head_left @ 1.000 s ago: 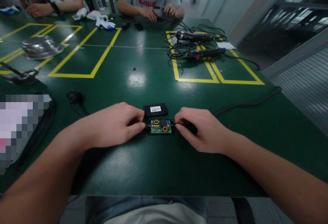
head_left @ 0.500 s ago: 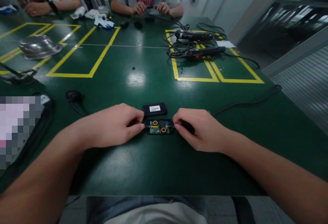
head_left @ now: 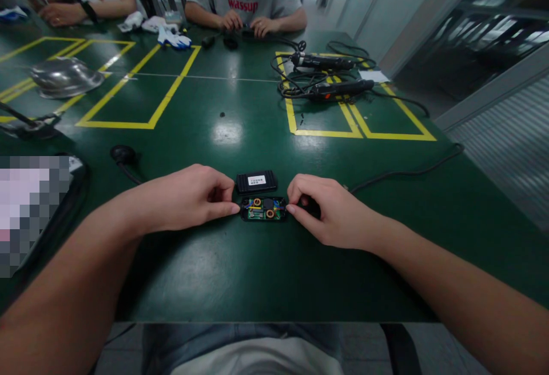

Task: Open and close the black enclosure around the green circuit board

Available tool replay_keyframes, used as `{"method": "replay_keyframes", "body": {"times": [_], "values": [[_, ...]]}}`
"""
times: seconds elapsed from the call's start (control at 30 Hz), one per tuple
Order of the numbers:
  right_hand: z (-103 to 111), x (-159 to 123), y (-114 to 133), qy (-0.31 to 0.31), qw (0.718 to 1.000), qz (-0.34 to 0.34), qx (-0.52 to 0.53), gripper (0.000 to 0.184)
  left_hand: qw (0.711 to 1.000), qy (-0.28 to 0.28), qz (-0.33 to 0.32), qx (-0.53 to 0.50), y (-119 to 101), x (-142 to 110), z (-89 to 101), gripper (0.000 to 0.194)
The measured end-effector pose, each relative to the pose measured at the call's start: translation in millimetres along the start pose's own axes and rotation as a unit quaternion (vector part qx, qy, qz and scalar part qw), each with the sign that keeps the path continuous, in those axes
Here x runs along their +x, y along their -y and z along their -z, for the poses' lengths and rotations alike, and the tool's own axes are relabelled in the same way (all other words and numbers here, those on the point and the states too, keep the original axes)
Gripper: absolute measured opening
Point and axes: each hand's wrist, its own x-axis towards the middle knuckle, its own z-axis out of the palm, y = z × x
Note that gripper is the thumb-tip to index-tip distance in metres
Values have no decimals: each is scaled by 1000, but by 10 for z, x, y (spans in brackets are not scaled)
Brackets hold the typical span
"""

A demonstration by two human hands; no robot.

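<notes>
A small black case half with a green circuit board and copper coils lies on the green table in front of me. My left hand pinches its left end, fingers closed. At the right end my right hand is also closed, gripping the case and a black cable stub. Just behind the board lies the black ribbed lid with a white label, touched by neither hand.
A black cable runs right from my right hand. Black power tools with tangled cords lie at the back right. A round black plug and a metal bowl are at left. Two other people sit at the far edge.
The view shifted slightly; board and lid sit a little higher in the picture. Both hands keep their hold on the case ends. The far person's hands lowered to the table.
</notes>
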Motion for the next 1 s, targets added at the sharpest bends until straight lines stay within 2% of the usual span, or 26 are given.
{"method": "replay_keyframes", "body": {"times": [0.13, 0.2, 0.27, 0.37, 0.43, 0.53, 0.63, 0.8, 0.9, 1.0], "values": [[-11, 6, -9, -3, 1000, 5, -11, 12, 1000, -5, 6, 16, -11, -1, 1, 32], [-23, 5, -15, -10, 1000, 14, -18, 10, 999, -26, -7, 41, -21, 4, -15, 32], [-36, 3, -24, -20, 999, 22, -24, 9, 993, -83, -32, 71, -32, 22, -45, 30], [-51, -3, -38, -27, 999, 33, -26, 8, 973, -199, -76, 90, -38, 77, -121, 30], [-55, -8, -49, -31, 998, 40, -25, 8, 962, -233, -106, 91, -24, 125, -179, 36], [-56, -12, -59, -38, 998, 45, -29, 8, 963, -213, -135, 95, 15, 191, -246, 39], [-58, -12, -58, -45, 998, 41, -35, 7, 968, -204, -114, 87, 44, 223, -261, 37], [-64, -35, -53, -67, 997, 0, -40, 14, 967, -229, -85, 76, 36, 182, -224, 44], [-64, -64, -59, -81, 997, -3, -20, 33, 960, -248, -118, 57, -4, 113, -194, 39], [-55, -78, -62, -84, 996, 17, -5, 63, 964, -206, -168, 25, -61, 41, -172, 32]]}}
